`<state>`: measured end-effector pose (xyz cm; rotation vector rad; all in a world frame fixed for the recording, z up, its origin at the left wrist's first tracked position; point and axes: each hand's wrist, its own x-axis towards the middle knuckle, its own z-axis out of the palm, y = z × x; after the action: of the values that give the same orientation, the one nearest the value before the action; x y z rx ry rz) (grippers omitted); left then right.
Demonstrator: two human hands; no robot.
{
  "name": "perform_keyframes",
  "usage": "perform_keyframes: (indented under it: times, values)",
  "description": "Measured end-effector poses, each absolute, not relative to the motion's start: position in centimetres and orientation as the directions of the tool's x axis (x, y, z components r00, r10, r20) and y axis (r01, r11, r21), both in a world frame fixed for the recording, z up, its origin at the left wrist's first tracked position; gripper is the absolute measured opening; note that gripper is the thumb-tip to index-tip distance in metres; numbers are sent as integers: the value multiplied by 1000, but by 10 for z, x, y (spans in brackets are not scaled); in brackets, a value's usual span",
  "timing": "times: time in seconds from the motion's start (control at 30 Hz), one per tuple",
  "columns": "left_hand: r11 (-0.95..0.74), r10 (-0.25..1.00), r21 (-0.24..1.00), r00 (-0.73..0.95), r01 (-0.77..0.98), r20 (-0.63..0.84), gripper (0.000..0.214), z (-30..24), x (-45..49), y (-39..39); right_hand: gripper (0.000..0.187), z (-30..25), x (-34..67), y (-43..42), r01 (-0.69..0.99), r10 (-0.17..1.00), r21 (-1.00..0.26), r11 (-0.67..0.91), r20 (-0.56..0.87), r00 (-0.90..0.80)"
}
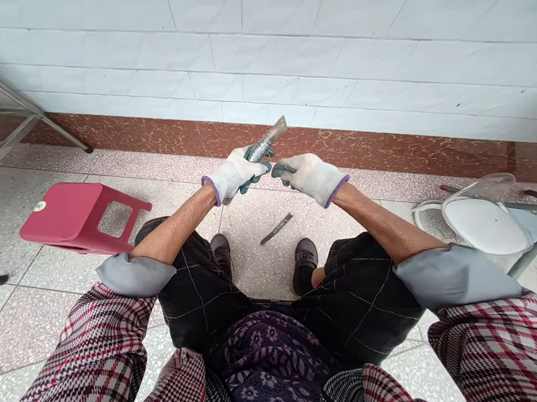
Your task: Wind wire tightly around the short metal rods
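Note:
My left hand (241,174), in a white and green work glove with a purple cuff, is wrapped round a stick wound with silvery wire (262,148). The stick tilts up to the right, and its pale, flattened end sticks out above the hand. My right hand (304,173), gloved the same way, is close to its right, apart from the stick. Its fingers are bent and pressed together; whether a thin strand lies between them I cannot make out. Below both hands a dark flat strip (276,228) with pale markings lies on the floor between my shoes.
A red plastic stool (63,212) lies on its side at the left, near metal legs (37,113). At the right is a white chair (485,224). A tiled wall (277,56) with a brown skirting (163,135) stands in front.

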<state>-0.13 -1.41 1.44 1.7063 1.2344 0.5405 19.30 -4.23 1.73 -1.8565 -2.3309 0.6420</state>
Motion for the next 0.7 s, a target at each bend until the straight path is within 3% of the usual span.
perform_keyframes:
  times: [0.1, 0.23, 0.3, 0.37, 0.43, 0.5, 0.6, 0.7]
  values:
    - [-41, 925, 862, 346, 506, -159, 49, 7, -3, -7, 31, 24, 182, -57, 931, 939, -259, 257, -161, -304]
    - [-91, 943, 770, 302, 631, -137, 48, -6, -6, 11, 31, 41, 164, -78, 946, 914, -114, 305, -246, -324]
    - [-198, 943, 620, 321, 759, -92, 41, -11, -6, 18, 30, 48, 158, -83, 942, 902, -74, 327, -272, -334]
    - [-325, 925, 393, 376, 860, -56, 37, -14, -6, 22, 30, 53, 156, -82, 947, 910, -41, 318, -267, -318]
    - [-433, 887, 189, 454, 881, -84, 39, -17, -5, 20, 33, 55, 162, -76, 959, 931, -14, 282, -236, -277]
    - [-532, 826, 108, 543, 840, -152, 40, -19, -3, 14, 35, 53, 174, -66, 974, 952, -14, 228, -206, -226]
    - [-629, 724, 218, 665, 746, -186, 35, -20, 0, 2, 32, 43, 200, -48, 984, 972, -116, 134, -176, -153]
    - [-589, 698, 433, 699, 683, -153, 27, -18, 2, -5, 29, 27, 224, -33, 926, 983, -365, 95, -115, -146]
